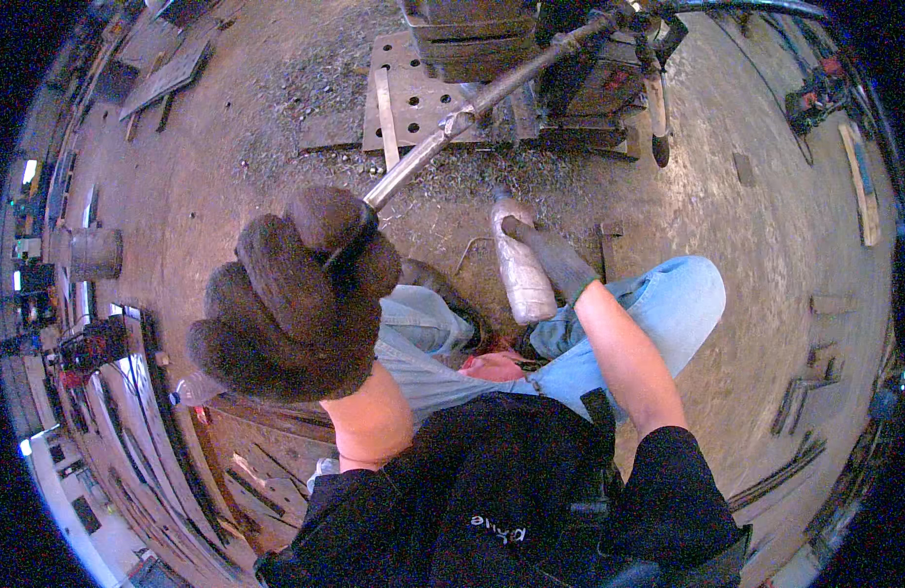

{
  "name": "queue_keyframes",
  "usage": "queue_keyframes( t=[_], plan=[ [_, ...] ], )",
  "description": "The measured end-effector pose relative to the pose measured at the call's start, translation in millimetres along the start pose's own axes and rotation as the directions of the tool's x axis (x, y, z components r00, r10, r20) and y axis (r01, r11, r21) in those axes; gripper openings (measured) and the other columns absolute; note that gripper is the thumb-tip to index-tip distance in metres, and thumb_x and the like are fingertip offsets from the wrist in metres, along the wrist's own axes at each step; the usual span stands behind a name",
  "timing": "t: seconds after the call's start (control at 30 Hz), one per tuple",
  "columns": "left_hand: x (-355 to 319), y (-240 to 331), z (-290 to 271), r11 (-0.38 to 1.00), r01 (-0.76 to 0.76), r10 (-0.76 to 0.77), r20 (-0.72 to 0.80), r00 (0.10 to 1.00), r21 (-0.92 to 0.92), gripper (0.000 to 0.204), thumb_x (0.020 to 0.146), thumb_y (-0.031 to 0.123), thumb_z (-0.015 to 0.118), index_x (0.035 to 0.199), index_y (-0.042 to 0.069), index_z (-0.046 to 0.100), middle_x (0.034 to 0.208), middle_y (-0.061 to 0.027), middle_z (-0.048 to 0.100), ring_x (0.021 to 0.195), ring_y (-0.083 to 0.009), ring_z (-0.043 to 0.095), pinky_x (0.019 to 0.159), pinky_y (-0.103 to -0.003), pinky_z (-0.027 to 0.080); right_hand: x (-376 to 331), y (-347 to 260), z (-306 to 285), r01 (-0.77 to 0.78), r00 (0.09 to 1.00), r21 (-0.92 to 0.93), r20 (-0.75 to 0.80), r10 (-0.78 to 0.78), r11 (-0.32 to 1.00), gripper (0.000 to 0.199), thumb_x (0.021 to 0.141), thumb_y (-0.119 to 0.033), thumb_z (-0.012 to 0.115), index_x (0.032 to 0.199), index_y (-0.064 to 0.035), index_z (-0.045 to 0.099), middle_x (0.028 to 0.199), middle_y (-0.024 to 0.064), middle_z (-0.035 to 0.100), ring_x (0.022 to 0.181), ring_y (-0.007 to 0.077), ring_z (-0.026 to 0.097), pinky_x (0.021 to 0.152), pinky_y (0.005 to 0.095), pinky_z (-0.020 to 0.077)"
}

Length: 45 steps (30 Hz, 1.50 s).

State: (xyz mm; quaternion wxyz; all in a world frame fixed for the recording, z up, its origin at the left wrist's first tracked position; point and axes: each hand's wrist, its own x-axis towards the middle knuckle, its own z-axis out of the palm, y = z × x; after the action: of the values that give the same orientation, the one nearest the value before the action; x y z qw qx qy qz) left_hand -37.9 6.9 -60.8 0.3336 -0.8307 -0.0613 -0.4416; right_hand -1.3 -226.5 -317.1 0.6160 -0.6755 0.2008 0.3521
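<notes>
My left hand (301, 289), in a dark knitted work glove, is raised close in front of me. Its fingers wrap round the near end of a long metal lever (423, 162). The lever slants up to the right, to the top of a machine. My right hand (553, 257), also gloved, holds a cloudy, grimy plastic bottle (524, 274) from its right side. The bottle is tilted with its narrow neck pointing away from me, toward the machine. What is inside it cannot be made out.
Ahead stand the machine's dark body (472, 39) and a steel plate with round holes (413, 88), a flat strip (386, 118) lying on it. Metal shavings (320, 88) litter the floor around. Long metal bars (153, 421) lie at left; a wooden board (859, 186) lies far right.
</notes>
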Motion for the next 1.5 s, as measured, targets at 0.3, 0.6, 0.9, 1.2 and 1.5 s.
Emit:
queue_keyframes(
  t=[0.3, 0.6, 0.9, 1.2, 1.5],
  plan=[
    [-1.2, -6.5, 10.0, 0.997, -0.073, 0.073, -0.179, 0.981, 0.011, 0.050, 0.103, 0.054, 0.027, 0.071, 0.019, 0.041, 0.060, 0.0042, 0.038, 0.047, -0.0187, 0.039, 0.055, -0.039, 0.026, -8.1, -7.9, 3.4, -0.040, 0.999, 0.042, -0.001, 0.040, 0.998, 0.064, 0.084, -0.057, 0.072, 0.116, -0.0029, 0.062, 0.093, 0.0099, 0.070, 0.072, 0.0200, 0.067, 0.067, 0.0354, 0.0546],
    [-2.4, -4.5, -4.5, 0.997, -0.024, 0.024, 0.008, 1.000, -0.074, 0.057, 0.101, 0.063, 0.029, 0.068, 0.022, 0.051, 0.061, 0.0037, 0.046, 0.052, -0.0203, 0.048, 0.057, -0.040, 0.029, 18.1, 16.3, 5.9, 0.462, 0.855, -0.026, -0.253, -0.453, 0.886, 0.080, 0.078, -0.046, 0.081, 0.138, -0.0045, 0.048, 0.126, 0.0141, 0.062, 0.115, 0.0259, 0.060, 0.097, 0.0384, 0.0500],
    [-4.5, -8.6, 5.4, 0.998, -0.061, 0.058, -0.089, 0.994, -0.027, 0.057, 0.099, 0.067, 0.033, 0.064, 0.024, 0.047, 0.057, 0.0023, 0.040, 0.052, -0.0210, 0.047, 0.055, -0.041, 0.028, -4.8, -0.3, 7.4, 0.225, 0.964, -0.121, -0.118, -0.239, 0.967, 0.081, 0.081, -0.061, 0.072, 0.134, -0.0023, 0.054, 0.117, 0.0145, 0.066, 0.098, 0.0249, 0.066, 0.086, 0.0379, 0.0534],
    [-10.0, -2.6, 0.7, 0.998, 0.007, -0.005, 0.028, 1.000, -0.063, 0.053, 0.099, 0.064, 0.032, 0.066, 0.025, 0.045, 0.058, 0.0027, 0.040, 0.052, -0.0203, 0.046, 0.057, -0.040, 0.027, -17.5, -10.8, 10.9, 0.045, 0.996, -0.010, -0.082, -0.046, 0.999, 0.071, 0.083, -0.065, 0.068, 0.112, -0.0001, 0.067, 0.094, 0.0114, 0.070, 0.075, 0.0202, 0.066, 0.070, 0.0350, 0.0529],
    [-6.0, -2.9, -0.2, 0.999, -0.029, 0.029, -0.002, 1.000, -0.018, 0.050, 0.102, 0.057, 0.033, 0.067, 0.025, 0.049, 0.059, 0.0049, 0.045, 0.053, -0.0191, 0.048, 0.060, -0.040, 0.031, -27.0, -25.2, 8.9, 0.038, 0.999, -0.055, -0.021, -0.040, 0.998, 0.066, 0.085, -0.060, 0.069, 0.121, -0.0054, 0.063, 0.102, 0.0089, 0.069, 0.087, 0.0228, 0.067, 0.077, 0.0358, 0.0544]
  ],
)
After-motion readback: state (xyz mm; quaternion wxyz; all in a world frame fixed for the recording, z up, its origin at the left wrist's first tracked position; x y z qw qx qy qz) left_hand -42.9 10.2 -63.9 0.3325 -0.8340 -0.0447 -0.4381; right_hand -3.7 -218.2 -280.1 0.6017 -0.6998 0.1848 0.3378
